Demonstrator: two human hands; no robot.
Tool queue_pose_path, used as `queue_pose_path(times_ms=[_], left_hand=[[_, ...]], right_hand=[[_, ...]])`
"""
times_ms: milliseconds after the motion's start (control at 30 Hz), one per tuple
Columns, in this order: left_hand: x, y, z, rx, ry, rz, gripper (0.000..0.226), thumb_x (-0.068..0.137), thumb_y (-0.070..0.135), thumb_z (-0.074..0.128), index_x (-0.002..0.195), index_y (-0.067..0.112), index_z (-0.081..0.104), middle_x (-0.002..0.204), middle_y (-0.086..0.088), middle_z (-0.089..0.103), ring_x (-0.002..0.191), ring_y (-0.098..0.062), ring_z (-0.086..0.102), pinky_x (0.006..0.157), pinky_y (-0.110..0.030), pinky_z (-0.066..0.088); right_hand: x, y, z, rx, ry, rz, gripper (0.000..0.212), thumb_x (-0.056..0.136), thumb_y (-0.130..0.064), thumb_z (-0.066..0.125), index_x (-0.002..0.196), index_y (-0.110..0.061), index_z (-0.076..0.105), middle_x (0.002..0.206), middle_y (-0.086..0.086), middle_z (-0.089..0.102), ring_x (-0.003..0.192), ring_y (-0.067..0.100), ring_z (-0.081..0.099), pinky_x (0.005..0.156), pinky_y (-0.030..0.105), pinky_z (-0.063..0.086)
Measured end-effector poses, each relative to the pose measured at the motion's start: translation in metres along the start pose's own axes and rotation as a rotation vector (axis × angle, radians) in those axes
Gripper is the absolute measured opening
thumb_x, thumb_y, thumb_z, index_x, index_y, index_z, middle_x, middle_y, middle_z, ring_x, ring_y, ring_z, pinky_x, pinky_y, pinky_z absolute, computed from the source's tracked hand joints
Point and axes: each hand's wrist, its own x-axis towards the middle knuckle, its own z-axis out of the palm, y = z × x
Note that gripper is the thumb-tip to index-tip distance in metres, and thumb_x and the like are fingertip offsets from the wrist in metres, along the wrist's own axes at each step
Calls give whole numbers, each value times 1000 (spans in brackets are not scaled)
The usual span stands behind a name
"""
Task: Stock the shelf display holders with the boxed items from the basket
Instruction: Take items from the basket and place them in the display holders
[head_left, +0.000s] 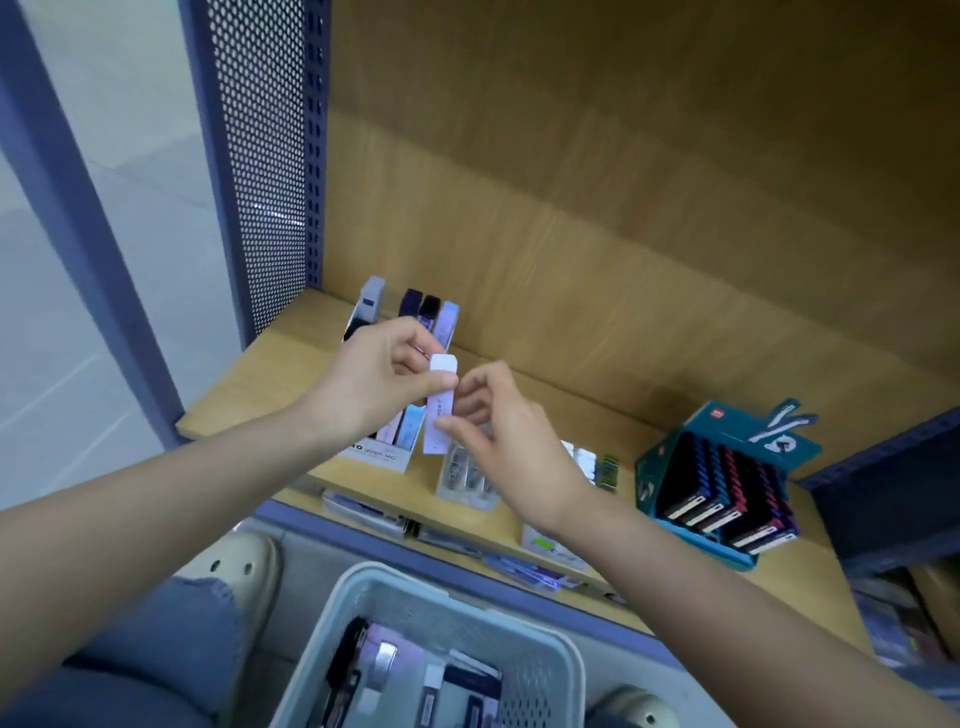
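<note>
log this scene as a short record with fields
held item: slim lilac box, roughly upright
left hand: pinches its top
right hand: fingers pinch its lower part
white display holder: behind the box, on wooden shelf, partly filled
basket: below, boxes inside
teal display box: right, dark items

Wood-grain shelf back (623, 182), blue perforated side panel (265, 156), pale floor (78, 312), possibly tiled

Slim lilac box (440, 410), held upright just right of the part-filled white display holder (382, 458); grey perforated basket (395, 577) of dark and pale boxes (470, 686) below that holder.
</note>
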Motion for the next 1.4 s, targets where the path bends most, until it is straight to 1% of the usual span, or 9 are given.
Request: queue_pose_path(times_ms=[100,200,333,433,567,767,1133,1300,1400], left_hand=[[0,-3,-15,-4,-43,76,10,79,5,71,83,11,64,76,-9,66,71,-27,61,78,-47,54],[0,-9,-28,24,-53,133,9,84,5,66,88,13,67,79,-7,68,79,-26,64,78,-37,55],[9,-34,-49,249,-58,212,19,91,9,54,96,23,65,90,5,65,82,-10,58,69,-18,46],[20,-65,-71,503,-120,206,15,93,11,51,100,20,61,101,9,60,88,-13,55,74,-26,45],[36,-97,-93,738,-250,167,22,95,14,47,113,19,58,117,7,56,103,-16,53,88,-36,43],[52,-127,-95,925,-373,273,31,94,23,51,125,22,51,125,7,53,116,-15,45,98,-31,35],[53,-148,-91,881,-299,415,26,91,17,53,117,15,56,117,1,56,109,-18,49,91,-31,37],[52,-149,-91,878,-301,427,26,92,18,53,118,16,56,119,2,55,109,-17,48,92,-28,35],[52,-149,-91,887,-295,434,27,93,19,53,120,15,55,120,1,54,109,-17,48,93,-28,34]], right_hand=[[19,-14,13,150,65,54,30,87,-17,66,105,-16,42,88,-5,59,66,-11,52,65,9,43],[32,-21,24,173,90,39,32,85,-16,67,105,-21,42,89,-2,62,61,-8,54,60,10,43],[47,-22,38,126,112,8,31,88,-12,62,104,-33,46,83,0,62,61,12,56,71,34,56],[62,-17,51,94,144,71,22,95,-16,52,100,-36,47,73,4,59,71,30,63,73,47,53],[84,-3,72,26,163,131,11,98,-17,46,104,-25,44,70,-3,54,79,29,61,77,50,51],[102,15,101,-36,78,153,2,92,-16,58,90,-16,58,87,6,66,79,18,60,71,24,46],[111,25,118,-62,29,121,10,87,-14,65,84,-18,56,71,-9,55,64,1,54,65,17,47],[104,28,121,-450,-20,12,15,91,-25,59,105,-21,64,102,-7,59,92,9,56,67,25,42],[107,25,120,-488,20,2,19,93,-25,56,111,-21,60,108,-5,59,97,13,57,69,27,44]])
